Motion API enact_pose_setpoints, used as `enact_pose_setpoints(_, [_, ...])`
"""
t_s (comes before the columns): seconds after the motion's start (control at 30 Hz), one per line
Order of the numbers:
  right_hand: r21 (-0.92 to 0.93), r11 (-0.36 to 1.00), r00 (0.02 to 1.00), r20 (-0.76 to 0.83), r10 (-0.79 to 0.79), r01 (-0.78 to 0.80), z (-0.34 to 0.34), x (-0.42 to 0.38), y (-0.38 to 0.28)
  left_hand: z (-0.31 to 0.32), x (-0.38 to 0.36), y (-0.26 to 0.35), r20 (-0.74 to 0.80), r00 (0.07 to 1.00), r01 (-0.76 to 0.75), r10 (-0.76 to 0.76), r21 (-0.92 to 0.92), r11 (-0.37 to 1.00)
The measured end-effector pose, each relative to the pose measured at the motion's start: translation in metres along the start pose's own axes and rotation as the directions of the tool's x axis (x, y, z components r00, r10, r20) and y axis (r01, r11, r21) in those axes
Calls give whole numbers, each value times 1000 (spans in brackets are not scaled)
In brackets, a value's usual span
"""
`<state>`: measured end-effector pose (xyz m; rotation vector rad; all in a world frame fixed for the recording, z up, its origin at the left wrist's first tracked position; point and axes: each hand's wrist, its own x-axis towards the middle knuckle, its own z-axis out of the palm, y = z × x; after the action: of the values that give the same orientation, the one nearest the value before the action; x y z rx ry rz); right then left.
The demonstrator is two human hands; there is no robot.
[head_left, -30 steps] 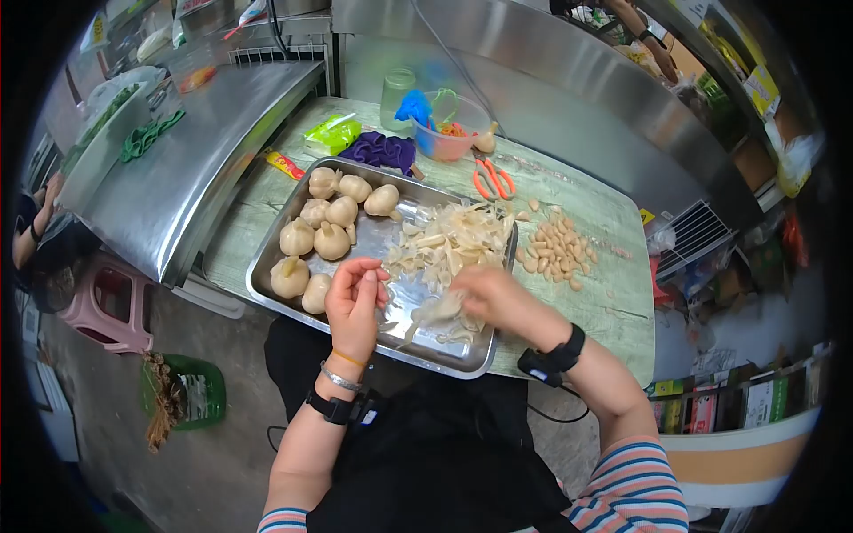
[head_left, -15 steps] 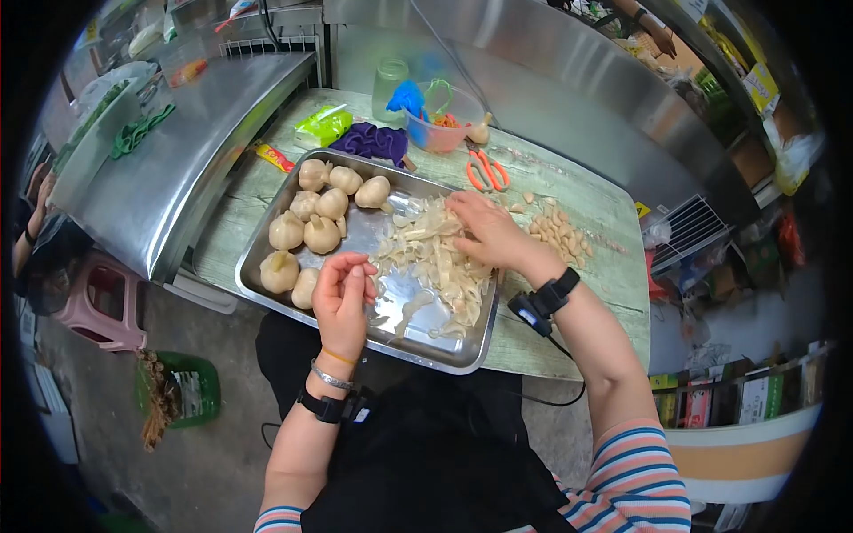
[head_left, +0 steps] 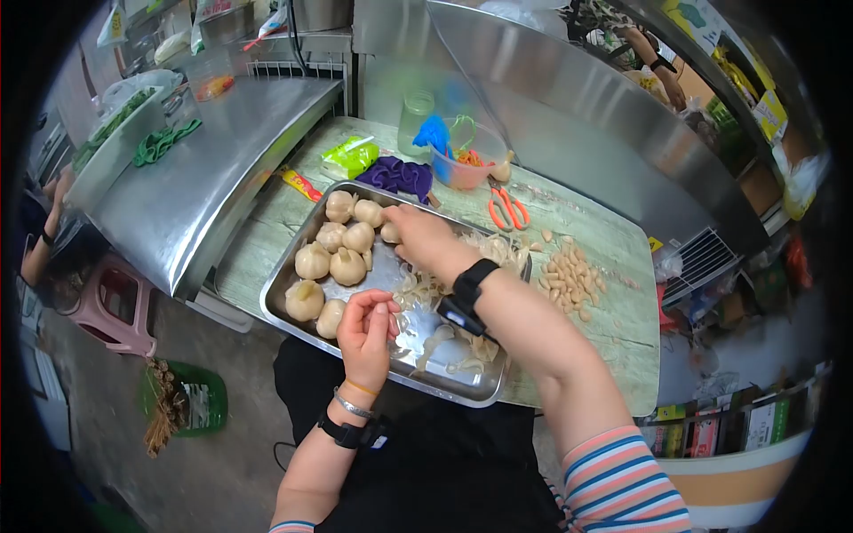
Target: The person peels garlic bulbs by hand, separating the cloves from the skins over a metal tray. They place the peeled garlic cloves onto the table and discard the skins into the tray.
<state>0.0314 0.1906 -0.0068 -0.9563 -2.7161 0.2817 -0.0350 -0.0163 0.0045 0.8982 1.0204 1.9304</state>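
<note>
In the head view, a metal tray point(head_left: 484, 391) holds several whole garlic bulbs point(head_left: 346, 266) at its left and loose garlic skins point(head_left: 498, 251) at its right. My right hand point(head_left: 428, 240) reaches across the tray, its fingers closed around a garlic bulb point(head_left: 390, 233) at the end of the back row. My left hand point(head_left: 365, 336) hovers over the tray's front edge, fingers curled in and thumb pressed against them; whatever they may hold is hidden. On the table right of the tray lies a pile of peeled garlic cloves point(head_left: 569, 275).
Behind the tray are a purple cloth point(head_left: 397, 177), a green packet point(head_left: 351, 157), a clear plastic bowl point(head_left: 464, 160) and orange-handled scissors point(head_left: 508, 210). A steel counter point(head_left: 240, 151) adjoins at left. A pink stool point(head_left: 115, 306) and green bin point(head_left: 200, 400) stand on the floor.
My right hand has moved left from the garlic skins to the garlic bulb and closed on it. My left hand stays curled over the tray's front edge. The view has shifted slightly.
</note>
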Motion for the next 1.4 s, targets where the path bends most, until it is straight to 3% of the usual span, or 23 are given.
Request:
enact_pose_setpoints(0.1, [-118,993,1000,20,-24,26,8,-2,-5,-2,0,-1,6,1000,4,-4,-3,1000])
enact_pose_setpoints(0.27, [60,968,945,209,-252,244,-35,-68,-29,-2,-1,-2,-8,1000,-9,9,0,1000])
enact_pose_setpoints(0.37, [151,943,907,264,-328,297,-61,-117,-39,-1,-1,-3,-3,1000,-6,6,-42,999])
enact_pose_setpoints(0.43, [235,939,900,300,-316,251,-69,-133,-28,-1,-2,-2,-3,1000,-18,18,-20,1000])
enact_pose_setpoints(0.5, [306,944,854,454,-255,119,-83,-138,-22,-1,-1,-2,-4,1000,-20,20,20,1000])
enact_pose_setpoints(0.53, [194,961,848,458,-267,197,-92,-138,-24,-1,-1,-3,5,1000,-20,20,23,1000])
enact_pose_setpoints(0.57, [194,962,852,453,-263,193,-89,-139,-26,-1,0,-4,-16,999,-29,30,28,999])
enact_pose_setpoints(0.63, [290,918,934,151,-324,272,-75,-137,-38,0,0,-4,-37,999,-35,36,35,999])
enact_pose_setpoints(0.73, [350,885,931,83,-356,307,-64,-137,-70,2,0,-3,-61,997,-47,48,25,999])
enact_pose_setpoints(0.77, [354,885,934,74,-349,303,-58,-140,-70,1,0,-3,-58,997,-44,46,25,999])
enact_pose_setpoints(0.97, [250,919,845,374,-382,305,-70,-164,-30,0,-1,-5,-33,998,-44,46,48,998])
enact_pose_setpoints(1.1, [210,939,853,400,-335,271,-90,-171,-18,0,1,-5,-2,1000,-16,16,67,998])
enact_pose_setpoints(1.13, [352,925,938,250,-239,142,-88,-173,-21,1,1,-6,0,1000,-19,19,68,998])
enact_pose_setpoints(1.17, [503,863,988,111,-108,38,-84,-174,-25,0,1,-5,56,998,19,-25,101,995])
enact_pose_setpoints(1.2, [509,860,988,103,-112,44,-77,-172,-26,-1,2,-4,109,992,54,-70,141,989])
enact_pose_setpoints(1.23, [741,639,969,245,27,-205,-67,-168,-25,-1,3,-2,114,991,51,-68,153,987])
enact_pose_setpoints(1.27, [848,315,904,414,105,-425,-58,-166,-25,1,5,-1,219,976,-72,12,267,961])
enact_pose_setpoints(1.3, [856,305,908,405,108,-418,-52,-167,-28,3,6,0,334,940,-201,75,361,911])
enact_pose_setpoints(1.33, [870,135,877,452,165,-474,-47,-169,-30,5,4,2,340,939,-87,-45,362,928])
enact_pose_setpoints(1.37, [859,-40,837,506,209,-510,-43,-170,-32,7,4,3,349,936,-87,-50,366,927])
enact_pose_setpoints(1.4, [861,-49,837,505,214,-507,-41,-171,-33,9,4,3,396,917,-168,-51,499,850])
